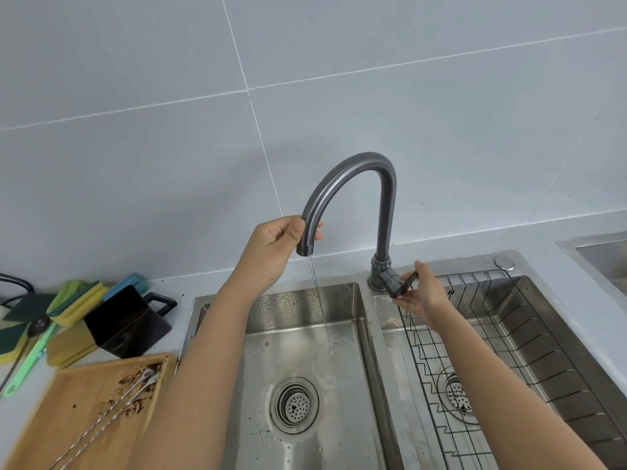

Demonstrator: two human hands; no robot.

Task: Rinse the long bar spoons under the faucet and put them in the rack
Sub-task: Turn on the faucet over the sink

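Two long bar spoons (112, 410) with twisted stems lie on a wooden tray (64, 422) at the lower left, among brown crumbs. The grey gooseneck faucet (356, 167) arches over the left sink basin (305, 361), and a thin stream of water (317, 293) runs from its spout. My left hand (274, 245) grips the spout near its tip. My right hand (422, 293) holds the dark faucet handle (403, 284) at the base. A wire rack (481, 378) sits in the right basin and has nothing in it.
A black pitcher (127, 322) stands left of the sink. Green-and-yellow sponges (73, 301), a blue sponge (127, 283) and a light green brush (29, 361) lie on the counter at the far left. Another steel basin edge (600, 256) shows at the right.
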